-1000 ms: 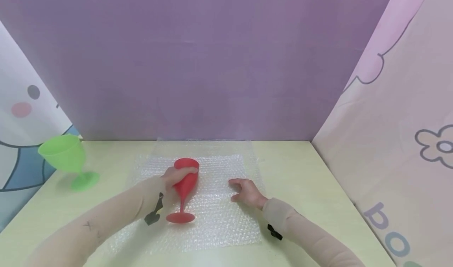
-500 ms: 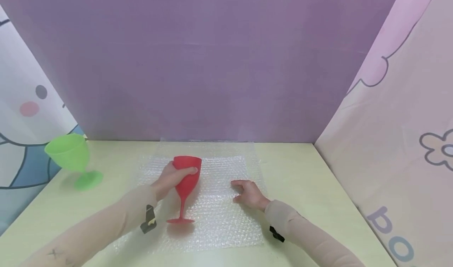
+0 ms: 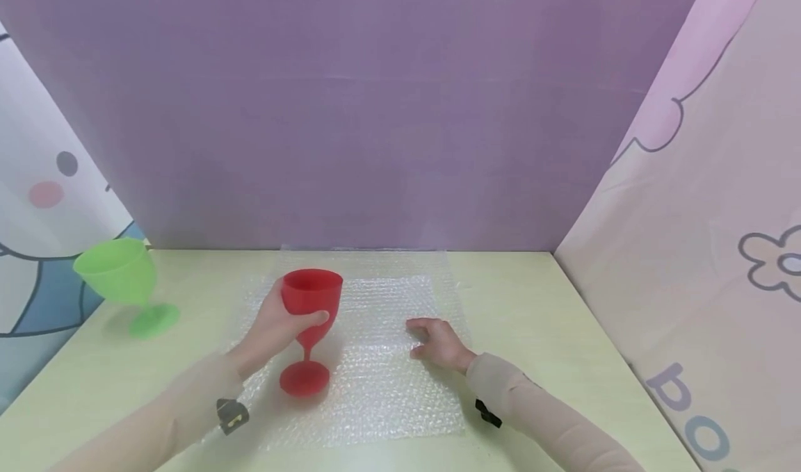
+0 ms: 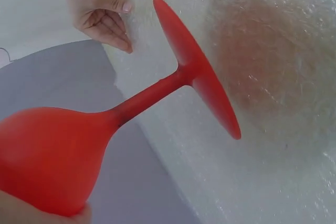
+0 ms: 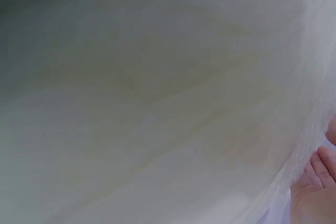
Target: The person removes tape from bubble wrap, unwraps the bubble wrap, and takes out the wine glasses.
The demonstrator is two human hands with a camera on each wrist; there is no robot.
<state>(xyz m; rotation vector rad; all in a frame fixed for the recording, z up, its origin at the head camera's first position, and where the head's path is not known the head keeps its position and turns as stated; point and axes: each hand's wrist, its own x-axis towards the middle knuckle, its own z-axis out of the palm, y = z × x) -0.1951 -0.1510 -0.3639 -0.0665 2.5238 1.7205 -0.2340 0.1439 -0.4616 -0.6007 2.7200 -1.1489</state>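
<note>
My left hand [image 3: 275,322] grips a red goblet [image 3: 319,298] round its bowl, thumb across the near side. The goblet stands nearly upright, its open mouth upward. In the left wrist view its stem and round foot [image 4: 197,69] show in full, with the foot raised off the bubble wrap [image 3: 388,388] and a reddish shadow below. My right hand [image 3: 438,343] rests at the right part of the wrap, fingers loosely bent and holding nothing. At the right edge of the right wrist view, part of the right hand [image 5: 317,190] shows beside the sheet's edge.
On the left side of the pale tabletop [image 3: 519,305] stands a green goblet [image 3: 122,274]. A purple panel [image 3: 350,110] rises behind the table. Printed panels [image 3: 701,236] flank both sides. The bubble wrap lies flat across the middle.
My left hand has moved left with the red goblet and tipped it, so its mouth and foot show more. The right hand has stayed in place.
</note>
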